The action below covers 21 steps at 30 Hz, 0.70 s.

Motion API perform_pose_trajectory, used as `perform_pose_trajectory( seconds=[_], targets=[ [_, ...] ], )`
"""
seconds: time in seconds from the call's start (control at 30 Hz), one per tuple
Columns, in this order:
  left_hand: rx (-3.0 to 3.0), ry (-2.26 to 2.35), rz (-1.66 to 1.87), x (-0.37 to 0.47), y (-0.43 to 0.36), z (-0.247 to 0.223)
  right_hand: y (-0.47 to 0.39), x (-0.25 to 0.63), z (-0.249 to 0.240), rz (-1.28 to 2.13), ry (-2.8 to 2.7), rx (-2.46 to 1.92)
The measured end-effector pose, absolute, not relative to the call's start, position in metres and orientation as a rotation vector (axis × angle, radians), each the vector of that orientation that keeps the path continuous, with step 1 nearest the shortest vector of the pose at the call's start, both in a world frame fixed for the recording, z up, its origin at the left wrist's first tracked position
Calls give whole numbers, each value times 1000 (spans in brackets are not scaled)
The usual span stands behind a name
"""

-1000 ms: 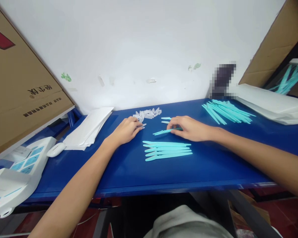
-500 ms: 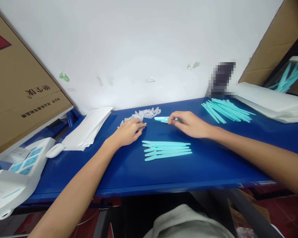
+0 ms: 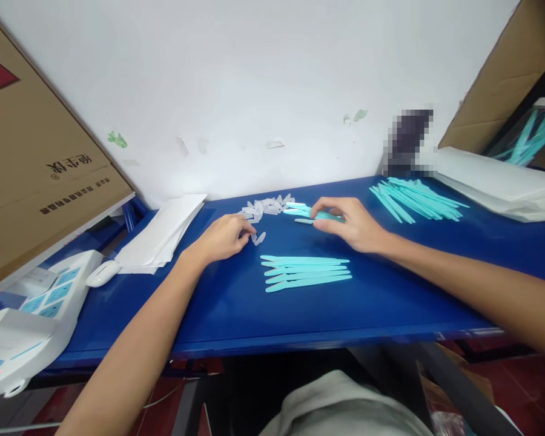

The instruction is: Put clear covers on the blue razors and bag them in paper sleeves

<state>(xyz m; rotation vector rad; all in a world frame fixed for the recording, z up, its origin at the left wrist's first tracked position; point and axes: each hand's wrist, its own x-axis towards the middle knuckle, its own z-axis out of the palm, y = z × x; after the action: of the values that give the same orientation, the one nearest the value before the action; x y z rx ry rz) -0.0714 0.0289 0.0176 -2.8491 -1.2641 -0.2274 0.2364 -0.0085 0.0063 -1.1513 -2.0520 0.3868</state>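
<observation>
Clamping sticks (image 3: 297, 211) in right hand (image 3: 345, 223), behind stick row (image 3: 305, 270); resting left hand (image 3: 222, 238) by clear pieces (image 3: 260, 239), left of stick row; cannot tell its grip.

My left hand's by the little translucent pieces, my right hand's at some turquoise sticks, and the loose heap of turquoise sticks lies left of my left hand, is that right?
Not quite: the head view shows the loose heap of turquoise sticks to the right of your right hand. The rest stands: your left hand is by the translucent pieces.
</observation>
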Motion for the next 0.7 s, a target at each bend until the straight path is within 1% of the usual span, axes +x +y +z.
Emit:
perform_pose_trajectory(
  seconds=[0.23, 0.4, 0.53, 0.7],
  targets=[
    [-3090, -1246, -254, -80, 26, 28, -8, 232, 5, 325, -2107, -1284],
    [-3054, -1240, -368, -70, 25, 21, -7, 232, 2, 295, -2153, -1272],
    [-3172, -1195, -399, -64, 23, 18, -4, 235, -1, 231, -2167, -1279],
    [-3266, -1116, -452, -68, 25, 17, -1, 237, -4, 234, -2201, -1285]
  ],
)
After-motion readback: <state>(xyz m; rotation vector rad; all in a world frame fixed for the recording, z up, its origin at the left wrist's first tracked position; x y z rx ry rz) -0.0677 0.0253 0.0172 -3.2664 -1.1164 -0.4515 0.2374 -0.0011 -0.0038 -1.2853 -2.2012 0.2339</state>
